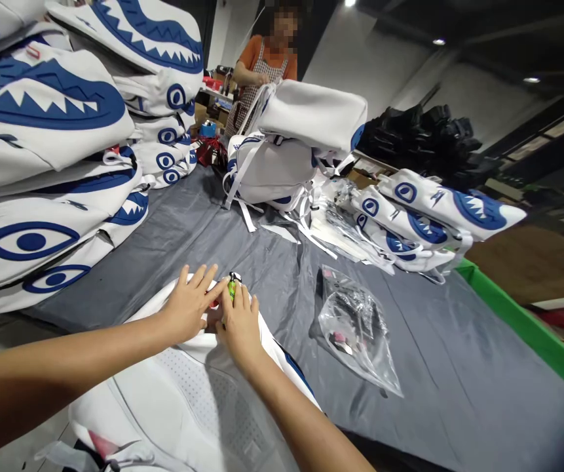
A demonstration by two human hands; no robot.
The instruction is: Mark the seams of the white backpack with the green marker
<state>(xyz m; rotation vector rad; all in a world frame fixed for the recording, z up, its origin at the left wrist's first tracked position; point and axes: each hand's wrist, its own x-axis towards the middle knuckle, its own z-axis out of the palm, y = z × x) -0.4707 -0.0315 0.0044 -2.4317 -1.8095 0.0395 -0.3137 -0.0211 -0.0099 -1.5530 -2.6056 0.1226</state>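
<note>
One white backpack, probably soft and light, lies over the near edge of the counter; best gripped at its top, where left hand and right hand rest, fingers extended, any pinch hidden.

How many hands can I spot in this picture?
3. The left hand and right hand are together at the far end of the nearest white bag; a co-worker's hand is across the table. That co-worker's other hand may be hidden.
</note>
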